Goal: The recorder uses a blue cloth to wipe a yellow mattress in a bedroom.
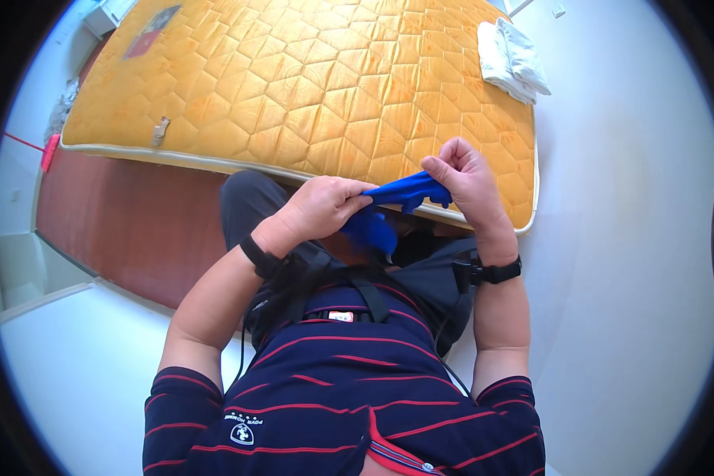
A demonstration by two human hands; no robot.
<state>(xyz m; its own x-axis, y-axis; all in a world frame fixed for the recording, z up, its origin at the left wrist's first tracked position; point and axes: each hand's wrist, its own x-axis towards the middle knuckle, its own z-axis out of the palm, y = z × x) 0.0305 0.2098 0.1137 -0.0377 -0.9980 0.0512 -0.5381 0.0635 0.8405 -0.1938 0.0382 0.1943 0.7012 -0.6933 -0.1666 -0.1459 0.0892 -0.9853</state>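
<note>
A soft blue glove [408, 188], with finger-like lobes hanging from its lower edge, is stretched between my two hands above my lap. My left hand [321, 206] is closed and pinches its left end between thumb and fingers. At the other end, my right hand [470, 184] is closed on it too, raised a little higher with the thumb on top. A second blue piece [370, 232] hangs just below my left fingers, over the gap between my knees. I cannot tell whether it is joined to the stretched part.
In front of my knees lies a quilted yellow mattress [325, 87]. Folded white cloths [512, 62] rest on its far right corner, and a small torn patch [160, 131] shows near its left front edge. Reddish-brown floor [127, 222] runs at left; a white wall [627, 198] rises at right.
</note>
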